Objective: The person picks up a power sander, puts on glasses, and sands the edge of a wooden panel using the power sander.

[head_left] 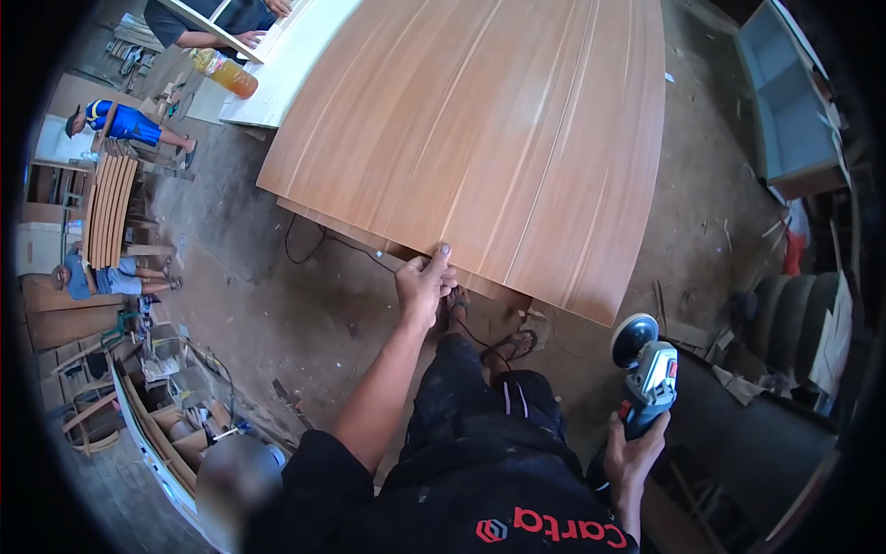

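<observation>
My left hand (pixel 425 283) is closed on the near edge of a large wood-grain panel (pixel 480 129), its thumb on top and its fingers curled at the edge. The panel lies flat in front of me, with thin grooves along its length. Off to the right, my right hand (pixel 635 454) is wrapped around the body of an angle grinder (pixel 652 380). A round pad (pixel 634 340) is fitted on the grinder's head, apart from the panel's right corner.
A white table (pixel 268 92) with a bottle of amber liquid (pixel 224 73) stands at upper left, a person's hands (pixel 251 38) beyond it. Two people (pixel 129 122) are by stacked curved wooden pieces (pixel 113 210). A cord (pixel 355 246) hangs below the panel; a cabinet (pixel 792 102) stands right.
</observation>
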Available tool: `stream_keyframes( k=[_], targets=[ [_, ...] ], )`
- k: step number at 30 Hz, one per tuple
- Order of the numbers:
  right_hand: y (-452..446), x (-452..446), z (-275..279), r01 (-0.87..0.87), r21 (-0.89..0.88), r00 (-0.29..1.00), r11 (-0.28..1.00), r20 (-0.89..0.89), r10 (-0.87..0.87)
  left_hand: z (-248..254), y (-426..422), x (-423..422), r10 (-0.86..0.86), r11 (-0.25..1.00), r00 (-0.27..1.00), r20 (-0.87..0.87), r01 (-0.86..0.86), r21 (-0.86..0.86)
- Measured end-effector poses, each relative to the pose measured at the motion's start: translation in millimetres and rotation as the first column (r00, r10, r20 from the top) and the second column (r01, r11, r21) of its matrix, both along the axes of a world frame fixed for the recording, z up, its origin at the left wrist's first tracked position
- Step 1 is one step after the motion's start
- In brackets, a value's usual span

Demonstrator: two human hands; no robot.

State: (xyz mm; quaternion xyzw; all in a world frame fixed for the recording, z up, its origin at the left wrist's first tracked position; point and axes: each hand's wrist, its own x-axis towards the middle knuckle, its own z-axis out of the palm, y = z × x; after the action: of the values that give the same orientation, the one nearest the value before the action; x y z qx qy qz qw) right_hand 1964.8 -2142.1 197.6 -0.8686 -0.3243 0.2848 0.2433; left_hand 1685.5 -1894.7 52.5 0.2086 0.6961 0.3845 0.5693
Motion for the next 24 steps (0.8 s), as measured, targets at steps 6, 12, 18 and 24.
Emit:
stream_keyframes(
  k=[6,12,18,24],
  targets=[
    [3.9,7.7,3.3,-0.054,0.002,0.998,0.999,-0.012,0.054,-10.1,-22.6,6.4,0.042,0.983,0.983,0.176,-0.072,0.17],
    [-2.0,11.8,3.5,-0.075,0.006,0.997,0.997,-0.009,0.075,-19.8,-15.5,1.1,0.114,0.99,0.972,0.205,-0.129,0.063],
    [-5.5,14.2,-0.9,-0.023,-0.035,0.999,0.999,-0.032,0.022,-19.9,9.5,-45.2,0.207,0.836,0.392,-0.897,0.406,0.37],
    [4.0,7.5,3.8,-0.013,-0.068,1.0,0.998,0.002,0.014,-31.8,63.9,-146.3,-0.249,0.784,-0.073,-0.966,0.57,-0.246]
  ],
)
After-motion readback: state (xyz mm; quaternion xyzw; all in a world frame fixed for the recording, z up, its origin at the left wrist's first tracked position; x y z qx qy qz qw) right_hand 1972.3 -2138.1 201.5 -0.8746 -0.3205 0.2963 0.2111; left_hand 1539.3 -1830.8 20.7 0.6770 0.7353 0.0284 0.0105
